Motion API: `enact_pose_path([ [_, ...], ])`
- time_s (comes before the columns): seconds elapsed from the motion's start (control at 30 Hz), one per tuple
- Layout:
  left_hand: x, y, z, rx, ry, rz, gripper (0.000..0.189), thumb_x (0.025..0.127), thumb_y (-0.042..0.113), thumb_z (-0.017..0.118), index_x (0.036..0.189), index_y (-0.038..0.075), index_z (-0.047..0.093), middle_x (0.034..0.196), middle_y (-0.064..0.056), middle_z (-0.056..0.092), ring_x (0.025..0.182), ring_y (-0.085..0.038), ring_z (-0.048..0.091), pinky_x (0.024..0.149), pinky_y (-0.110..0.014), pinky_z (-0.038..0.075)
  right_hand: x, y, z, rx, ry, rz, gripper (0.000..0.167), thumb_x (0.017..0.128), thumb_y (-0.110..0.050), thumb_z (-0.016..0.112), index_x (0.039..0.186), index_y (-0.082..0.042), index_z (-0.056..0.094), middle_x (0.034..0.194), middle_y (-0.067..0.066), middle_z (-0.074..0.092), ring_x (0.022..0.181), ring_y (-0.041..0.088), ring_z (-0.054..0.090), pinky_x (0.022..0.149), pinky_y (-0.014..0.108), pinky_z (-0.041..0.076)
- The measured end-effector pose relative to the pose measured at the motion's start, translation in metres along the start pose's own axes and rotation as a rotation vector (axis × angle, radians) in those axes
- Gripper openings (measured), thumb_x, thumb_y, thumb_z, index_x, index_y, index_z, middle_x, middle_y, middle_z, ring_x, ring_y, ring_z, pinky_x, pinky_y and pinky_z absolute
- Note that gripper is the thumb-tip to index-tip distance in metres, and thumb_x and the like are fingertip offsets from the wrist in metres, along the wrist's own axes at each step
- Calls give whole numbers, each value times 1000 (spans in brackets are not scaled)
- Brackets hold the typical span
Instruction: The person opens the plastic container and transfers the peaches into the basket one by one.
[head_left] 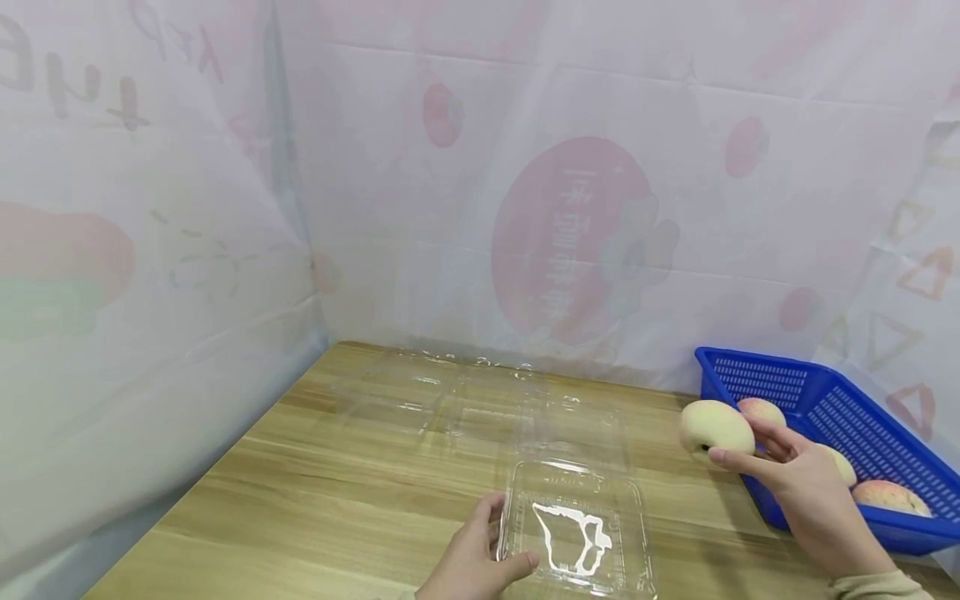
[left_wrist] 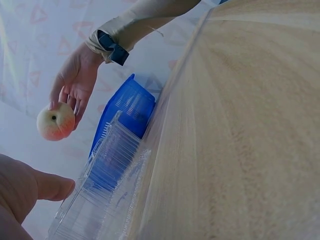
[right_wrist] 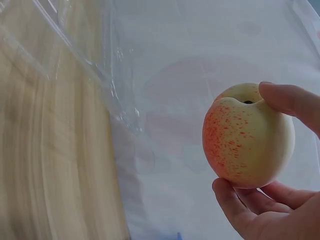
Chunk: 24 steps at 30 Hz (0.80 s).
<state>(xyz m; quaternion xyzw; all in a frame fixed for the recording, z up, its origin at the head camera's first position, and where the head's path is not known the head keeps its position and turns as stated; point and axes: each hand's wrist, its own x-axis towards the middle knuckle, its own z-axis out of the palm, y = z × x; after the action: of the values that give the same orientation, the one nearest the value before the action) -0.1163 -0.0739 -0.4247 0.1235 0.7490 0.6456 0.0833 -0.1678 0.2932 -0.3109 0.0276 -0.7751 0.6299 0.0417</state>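
Note:
My right hand (head_left: 813, 483) pinches a pale yellow peach (head_left: 716, 429) between thumb and fingertips, raised beside the blue basket (head_left: 832, 375). Red speckles cover one side of that peach (right_wrist: 245, 140) in the right wrist view, and its stem end has a dark pit. My left hand (head_left: 476, 554) holds the left edge of a clear plastic container (head_left: 637, 533), its thumb over the rim and its fingers along the outer side. In the left wrist view only the thumb (left_wrist: 52, 187) shows clearly, next to the container's rim.
Several more peaches (head_left: 892, 497) lie in the basket at the right. Further clear plastic containers (head_left: 487, 408) stand in the back middle of the wooden table (head_left: 300, 500). Printed white sheeting (head_left: 405, 208) hangs behind the table and along its sides.

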Motion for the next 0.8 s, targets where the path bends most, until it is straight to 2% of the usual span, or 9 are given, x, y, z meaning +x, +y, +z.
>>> enact_pose_path([
  [0.1,0,-1,-1,1,-2,-1,85,87,26,76,145,-11,25,148,-38,27,128,-60,33,95,-69,37,1,-1,-9,37,24,21,73,88,-8,75,151,-11,38,122,-18,62,105,-5,58,81,10,44],
  [0.17,0,-1,-1,-1,-3,-2,85,87,26,76,145,-11,25,148,-38,27,128,-60,33,95,-69,37,3,-1,-15,36,35,50,76,88,-11,75,152,-11,35,118,-21,63,103,-8,57,79,10,46],
  [0.27,0,-2,-1,-9,3,-3,86,87,25,76,145,-11,25,147,-37,28,128,-59,34,95,-68,37,6,2,-23,12,52,90,85,89,-16,75,156,-8,23,128,-19,55,101,-13,53,79,12,49],
  [0.33,1,-3,0,-10,6,-6,86,87,25,76,145,-11,25,147,-37,28,128,-59,34,96,-68,38,8,5,-28,-31,77,117,90,89,-21,76,156,-7,18,133,-15,50,101,-13,51,79,13,51],
  [0.43,1,-3,0,-10,9,-13,86,86,25,77,146,-11,25,148,-37,28,128,-58,34,96,-68,37,11,8,-37,-110,122,134,94,88,-27,76,157,-5,15,127,-15,52,104,-9,50,76,15,51],
  [0.5,1,-3,0,-10,11,-17,86,86,24,77,146,-11,25,148,-37,28,128,-58,34,96,-68,37,12,8,-43,-170,159,133,96,88,-31,77,156,-4,15,114,-21,53,101,-7,50,72,16,52],
  [0.57,1,-3,0,-7,12,-19,86,86,24,77,145,-11,26,148,-37,28,128,-59,34,96,-68,37,12,9,-48,-174,196,127,97,87,-30,77,156,-2,14,104,-25,52,99,-6,51,70,16,52],
  [0.7,0,-2,0,0,10,-13,85,86,24,77,144,-12,26,147,-37,28,128,-59,34,96,-68,37,15,9,-59,-239,293,113,98,85,-33,79,156,-3,18,109,-20,50,110,4,48,66,12,50],
  [0.8,0,-2,-1,-3,9,-6,85,86,24,76,144,-12,26,147,-38,28,128,-59,34,97,-68,36,18,9,-67,-302,355,121,99,84,-37,79,156,-5,20,116,-15,48,107,6,49,62,15,49],
])
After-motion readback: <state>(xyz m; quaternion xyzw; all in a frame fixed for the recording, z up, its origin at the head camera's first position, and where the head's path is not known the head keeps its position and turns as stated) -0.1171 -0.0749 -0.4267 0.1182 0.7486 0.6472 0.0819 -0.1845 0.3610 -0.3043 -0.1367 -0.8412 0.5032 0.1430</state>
